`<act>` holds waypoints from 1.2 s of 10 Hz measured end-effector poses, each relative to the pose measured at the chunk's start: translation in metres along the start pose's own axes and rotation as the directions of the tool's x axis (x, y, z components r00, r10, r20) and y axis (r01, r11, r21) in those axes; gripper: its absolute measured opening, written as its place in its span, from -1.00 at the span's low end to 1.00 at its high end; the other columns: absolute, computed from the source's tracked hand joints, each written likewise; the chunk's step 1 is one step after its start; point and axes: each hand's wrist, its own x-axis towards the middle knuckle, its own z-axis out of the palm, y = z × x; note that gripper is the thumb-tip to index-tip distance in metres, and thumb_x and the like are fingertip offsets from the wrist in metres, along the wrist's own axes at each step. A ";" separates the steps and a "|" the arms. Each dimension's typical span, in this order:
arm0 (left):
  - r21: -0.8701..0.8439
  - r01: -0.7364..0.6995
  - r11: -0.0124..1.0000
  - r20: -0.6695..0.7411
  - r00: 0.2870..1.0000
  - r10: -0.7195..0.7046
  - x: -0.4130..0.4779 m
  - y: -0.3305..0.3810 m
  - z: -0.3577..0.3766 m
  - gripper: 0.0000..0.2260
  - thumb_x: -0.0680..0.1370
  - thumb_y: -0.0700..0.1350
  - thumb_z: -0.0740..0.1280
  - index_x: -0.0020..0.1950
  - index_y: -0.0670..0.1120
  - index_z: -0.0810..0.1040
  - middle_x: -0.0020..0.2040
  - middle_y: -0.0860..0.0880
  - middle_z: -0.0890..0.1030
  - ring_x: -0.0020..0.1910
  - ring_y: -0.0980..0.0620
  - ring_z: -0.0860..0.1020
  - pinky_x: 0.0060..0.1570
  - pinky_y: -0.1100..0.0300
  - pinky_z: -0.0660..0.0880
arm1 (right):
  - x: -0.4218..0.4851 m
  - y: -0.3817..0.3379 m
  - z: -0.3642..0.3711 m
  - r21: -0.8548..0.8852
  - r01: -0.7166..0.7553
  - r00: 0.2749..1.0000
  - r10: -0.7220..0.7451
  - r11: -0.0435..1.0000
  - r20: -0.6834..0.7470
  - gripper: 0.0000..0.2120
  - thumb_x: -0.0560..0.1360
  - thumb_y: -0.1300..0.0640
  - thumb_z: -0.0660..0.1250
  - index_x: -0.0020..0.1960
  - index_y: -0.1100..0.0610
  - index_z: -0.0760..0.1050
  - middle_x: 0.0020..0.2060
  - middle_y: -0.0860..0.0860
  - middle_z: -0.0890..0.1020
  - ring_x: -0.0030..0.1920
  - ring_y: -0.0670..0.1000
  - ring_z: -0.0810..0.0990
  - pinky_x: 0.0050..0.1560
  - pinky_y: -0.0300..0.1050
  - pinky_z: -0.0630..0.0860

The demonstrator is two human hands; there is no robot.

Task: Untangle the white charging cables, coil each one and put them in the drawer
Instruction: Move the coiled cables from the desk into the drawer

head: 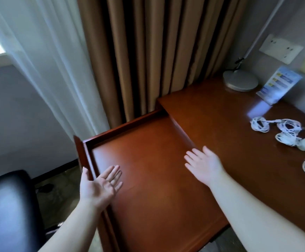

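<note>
White charging cables (291,138) lie on the right part of the wooden desk (220,124), well apart from both hands; they show as several small coils and loops, some strung together by a strand, with a pale plug-like piece among them, and the farthest right ones run off the picture's edge. Whether they are knotted together cannot be told, since the view is blurred there. Nearest the camera, the left hand (99,186) is turned palm up with its fingers spread flat and holding nothing, lying over the left rim of the open drawer (148,170). The right hand (204,164) is palm down, fingers wide and also holding nothing, above the drawer's right side, where the drawer meets the desk edge. The drawer's reddish-brown floor is bare wood with a raised rim along the left and far sides. A black chair seat (8,206) sits at the lower left. Farther back on the desk stand a round grey lamp base (240,81) and a blue leaflet (279,84) in a clear holder. Behind them hang brown curtains (157,51) and, to the left, a white sheer curtain (44,51).
</note>
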 end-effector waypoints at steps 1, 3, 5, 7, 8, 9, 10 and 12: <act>0.050 0.026 0.998 0.175 0.984 -0.034 0.024 -0.027 0.049 -0.21 0.47 0.41 -0.07 0.35 -0.20 0.38 0.25 -0.18 0.53 0.39 -0.11 0.35 0.40 -0.08 0.13 | -0.006 -0.007 0.003 0.036 -0.103 0.990 0.099 0.994 0.101 -0.47 0.63 -0.07 -0.08 0.50 0.20 0.13 0.48 0.17 0.21 0.50 0.14 0.15 0.47 0.09 0.06; 0.284 -0.019 0.959 0.287 0.956 -0.067 0.046 -0.102 0.178 -0.39 0.51 0.30 0.08 0.33 -0.12 0.45 0.23 -0.14 0.57 0.24 -0.09 0.50 0.29 -0.08 0.27 | 0.002 -0.063 -0.052 -0.067 -0.089 0.990 0.096 0.994 0.105 -0.61 0.63 0.00 0.03 0.37 0.15 0.34 0.31 0.13 0.47 0.35 0.15 0.41 0.36 0.10 0.28; 0.425 0.021 0.905 0.257 0.956 -0.143 0.085 -0.204 0.289 -0.46 0.58 0.18 0.08 0.43 -0.13 0.33 0.35 -0.12 0.48 0.37 -0.11 0.38 0.37 -0.08 0.20 | 0.028 -0.166 -0.162 -0.370 -0.059 0.978 -0.020 0.927 -0.206 -0.77 0.58 0.15 0.21 0.19 0.15 0.51 0.09 0.09 0.63 0.04 0.05 0.62 0.11 -0.01 0.50; 0.303 0.163 0.939 0.219 0.947 -0.235 0.112 -0.276 0.350 -0.36 0.55 0.27 0.05 0.47 -0.13 0.25 0.44 -0.13 0.37 0.45 -0.11 0.27 0.40 -0.10 0.14 | 0.083 -0.242 -0.193 -0.229 0.019 0.893 -0.119 0.973 -0.434 -0.75 0.54 0.19 0.30 0.19 0.23 0.47 -0.06 0.13 0.59 -0.09 0.09 0.63 -0.24 -0.08 0.56; 0.281 0.191 0.941 0.223 0.940 -0.257 0.130 -0.288 0.372 -0.35 0.55 0.27 0.02 0.49 -0.15 0.22 0.45 -0.13 0.34 0.46 -0.10 0.25 0.41 -0.11 0.11 | 0.110 -0.251 -0.197 -0.298 -0.051 0.776 -0.150 0.953 -0.613 -0.75 0.52 0.12 0.34 0.09 0.29 0.51 -0.34 0.10 0.52 -0.21 0.14 0.67 -0.14 -0.01 0.64; 0.293 0.196 0.936 0.234 0.934 -0.269 0.147 -0.291 0.389 -0.34 0.55 0.28 0.02 0.50 -0.15 0.20 0.47 -0.12 0.31 0.48 -0.09 0.22 0.42 -0.12 0.10 | 0.130 -0.248 -0.201 -0.334 -0.101 0.715 -0.165 0.937 -0.679 -0.70 0.52 -0.01 0.32 -0.05 0.26 0.52 -0.42 0.09 0.53 -0.36 0.13 0.66 -0.14 0.03 0.65; 0.321 0.205 0.925 0.228 0.931 -0.286 0.157 -0.288 0.393 -0.33 0.55 0.28 0.02 0.50 -0.16 0.20 0.48 -0.12 0.29 0.48 -0.09 0.21 0.42 -0.13 0.09 | 0.148 -0.251 -0.203 -0.373 -0.097 0.708 -0.200 0.923 -0.677 -0.71 0.50 0.02 0.35 -0.03 0.27 0.51 -0.38 0.11 0.55 -0.41 0.10 0.63 -0.30 -0.04 0.63; 0.430 0.175 0.886 0.091 0.968 -0.235 0.165 -0.264 0.367 -0.40 0.59 0.18 0.10 0.50 -0.16 0.20 0.48 -0.10 0.30 0.46 -0.07 0.25 0.43 -0.07 0.13 | 0.164 -0.248 -0.202 -0.514 -0.166 0.717 -0.254 0.842 -0.649 -0.80 0.50 0.22 0.33 0.05 0.34 0.52 -0.41 0.15 0.58 -0.49 0.03 0.59 -0.52 -0.19 0.50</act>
